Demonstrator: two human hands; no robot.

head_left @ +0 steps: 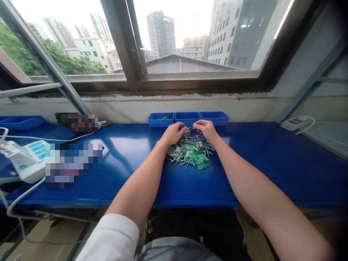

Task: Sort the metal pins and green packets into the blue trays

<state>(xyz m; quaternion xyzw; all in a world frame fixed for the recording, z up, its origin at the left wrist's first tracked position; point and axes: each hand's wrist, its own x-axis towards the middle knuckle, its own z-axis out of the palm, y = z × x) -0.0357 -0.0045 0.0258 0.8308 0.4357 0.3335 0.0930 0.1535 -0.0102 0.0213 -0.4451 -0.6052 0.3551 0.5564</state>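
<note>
Over the far side of a small heap, my left hand (174, 133) and my right hand (206, 129) come close together, the fingers of each closed in a pinch. A thin dark metal pin (189, 127) spans the gap between the fingertips; its ends are hidden by the fingers. Below my hands lies the heap of short metal pins (186, 166), loose and pointing many ways. Green clear plastic bags (197, 157) lie on and among them, and small pieces seem to be inside, too blurred to name.
Three joined blue bins (187, 120) stand behind the heap by the wall, with something green in the left one. The blue table (130, 170) carries a white power strip (32, 159) and cables at left. A white box (295, 123) sits at right, beside a metal frame.
</note>
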